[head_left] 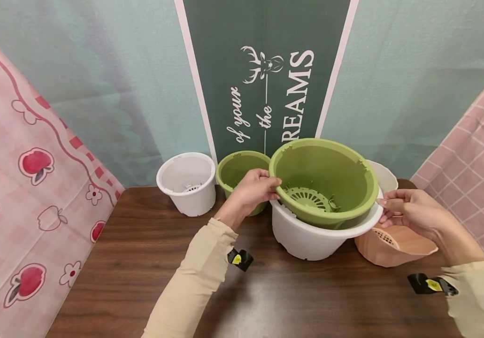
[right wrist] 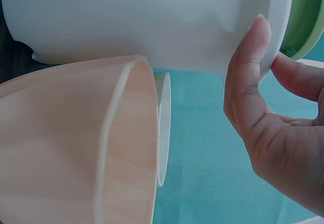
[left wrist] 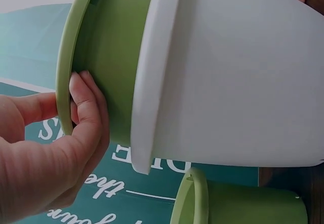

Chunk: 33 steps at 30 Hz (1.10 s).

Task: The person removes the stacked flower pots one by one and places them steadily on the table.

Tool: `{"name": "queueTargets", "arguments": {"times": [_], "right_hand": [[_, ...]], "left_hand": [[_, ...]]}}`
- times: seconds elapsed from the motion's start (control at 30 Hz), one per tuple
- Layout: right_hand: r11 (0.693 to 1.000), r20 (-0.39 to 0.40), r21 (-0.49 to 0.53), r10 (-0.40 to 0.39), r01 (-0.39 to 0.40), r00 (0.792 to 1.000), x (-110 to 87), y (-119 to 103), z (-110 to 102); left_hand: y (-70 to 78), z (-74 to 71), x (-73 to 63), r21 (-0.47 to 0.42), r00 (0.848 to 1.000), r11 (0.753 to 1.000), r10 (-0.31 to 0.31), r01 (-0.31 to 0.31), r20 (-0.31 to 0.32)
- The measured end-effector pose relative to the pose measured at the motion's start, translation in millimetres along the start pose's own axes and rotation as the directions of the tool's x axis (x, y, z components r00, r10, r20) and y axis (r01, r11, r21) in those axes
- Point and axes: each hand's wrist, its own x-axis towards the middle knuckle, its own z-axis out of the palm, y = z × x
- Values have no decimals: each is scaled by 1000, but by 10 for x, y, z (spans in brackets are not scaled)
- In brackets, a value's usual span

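A large green plastic pot [head_left: 326, 169] sits tilted, partly inside a large white pot [head_left: 305, 241]. My left hand [head_left: 255, 190] pinches the green pot's rim at its left side. In the left wrist view, the thumb lies on one side of that green rim [left wrist: 64, 67] and the fingers on the other. On the right, my right hand [head_left: 415, 213] grips the white pot's rim between thumb and fingers, as the right wrist view shows at the white rim [right wrist: 278, 26]. The green pot's lower part is hidden within the white one.
A small white pot [head_left: 193, 202] and a small green pot [head_left: 242, 164] stand at the back left of the brown table [head_left: 140, 277]. A peach-coloured pot [head_left: 394, 253] stands under my right hand, with a cream-white pot [head_left: 383, 178] behind. Patterned cloths hang around the table.
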Motion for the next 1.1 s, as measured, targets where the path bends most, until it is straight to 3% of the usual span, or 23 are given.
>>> {"name": "queueTargets", "arguments": {"times": [1.1], "right_hand": [[1000,21,20,-1,1,1000,-6,-11,-5]], "left_hand": [[407,72,-214,-80,999,996,43,-42,12]]}}
